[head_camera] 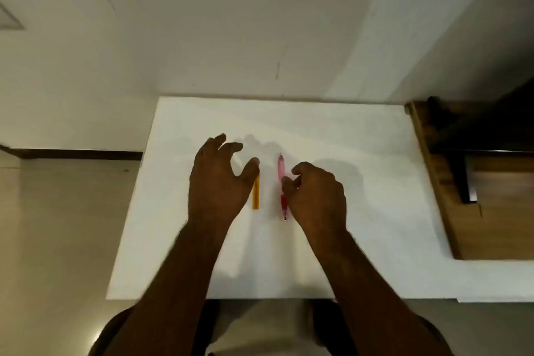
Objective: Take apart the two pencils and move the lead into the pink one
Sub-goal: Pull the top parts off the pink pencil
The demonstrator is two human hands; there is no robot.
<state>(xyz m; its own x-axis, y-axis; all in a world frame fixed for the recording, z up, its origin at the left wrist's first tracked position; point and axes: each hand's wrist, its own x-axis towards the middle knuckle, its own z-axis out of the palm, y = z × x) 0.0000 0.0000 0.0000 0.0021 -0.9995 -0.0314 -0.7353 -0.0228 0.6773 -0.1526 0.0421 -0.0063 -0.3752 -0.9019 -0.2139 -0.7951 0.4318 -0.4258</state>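
Two mechanical pencils lie side by side on a white table (pixel 361 153), both pointing away from me. The orange pencil (pixel 256 193) is on the left; its far half is hidden under my left hand (pixel 219 179), whose fingers are spread above it with the thumb over the barrel. The pink pencil (pixel 281 170), with a red grip near its tip (pixel 283 205), lies on the right. My right hand (pixel 316 196) is curled beside it, its thumb and forefinger touching the barrel's middle. Whether they grip it is unclear.
A brown wooden cabinet (pixel 497 211) with a black fitting stands close against the table's right edge. A pale wall rises behind the table's far edge. Beige floor lies to the left. My lap is below the near edge.
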